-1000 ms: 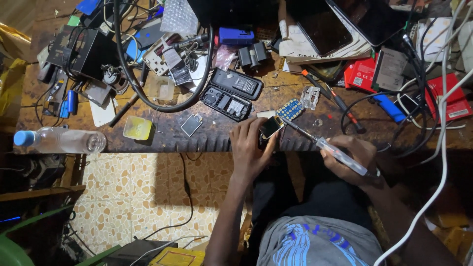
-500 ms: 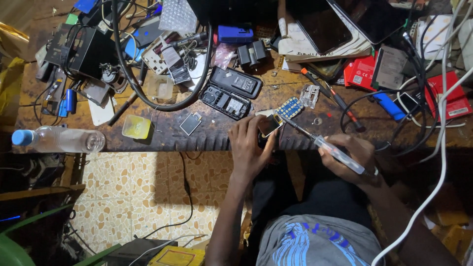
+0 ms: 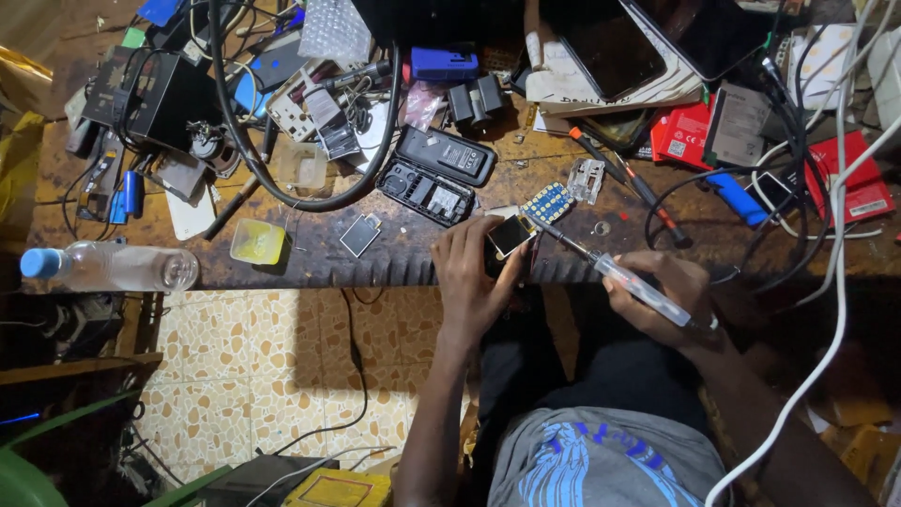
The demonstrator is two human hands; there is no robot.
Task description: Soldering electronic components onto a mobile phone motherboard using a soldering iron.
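From the head view we find the left hand (image 3: 474, 282) curled shut around a small phone board with its dark screen (image 3: 510, 235), holding it at the near edge of the wooden workbench (image 3: 310, 268); the right hand (image 3: 657, 296) is closed on a clear-handled screwdriver (image 3: 615, 272), whose thin metal tip reaches up-left to the board, just below a small blue keypad membrane (image 3: 547, 202) with pale dots. We judge the handset well into disassembly: a black phone back shell (image 3: 427, 192) lies open and empty just beyond the hands, with a black battery cover (image 3: 449, 155) beside it, while the board itself is not yet set down. The bench top is rough, dark and scarred. To the far left lies a clear plastic water bottle (image 3: 108, 268) with a blue cap, near a small yellow plastic tray (image 3: 257, 241). Black cable (image 3: 282, 183) loops across the clutter
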